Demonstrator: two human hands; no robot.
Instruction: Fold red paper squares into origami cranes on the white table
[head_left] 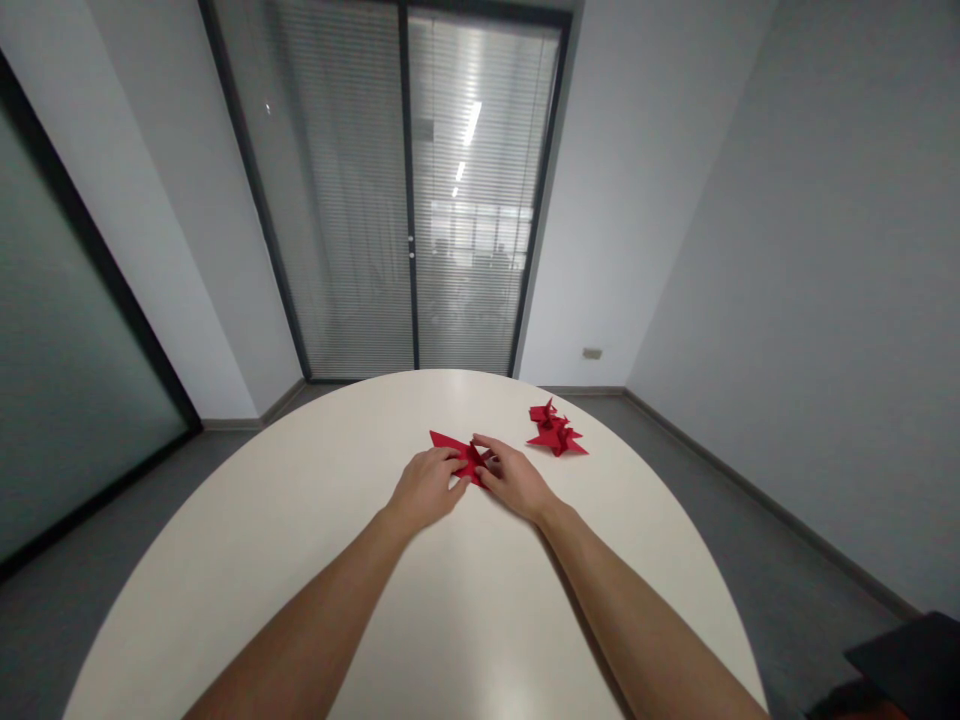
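Note:
A red sheet of folded paper (448, 441) lies on the white table between my hands, one pointed corner sticking out to the far left. My left hand (427, 488) rests on its near left part with the fingers closed on the paper. From the right, my right hand (516, 478) grips a raised fold, thumb and fingers on either side of it. The fingers cover much of the paper's middle and right side. Several red folded paper figures (556, 432) sit in a cluster beyond my right hand.
The round white table (300, 530) spreads under both arms, its curved far edge near a glass door (472, 200) with blinds. A dark object (911, 660) shows at the lower right, beyond the table edge. Grey walls stand on both sides.

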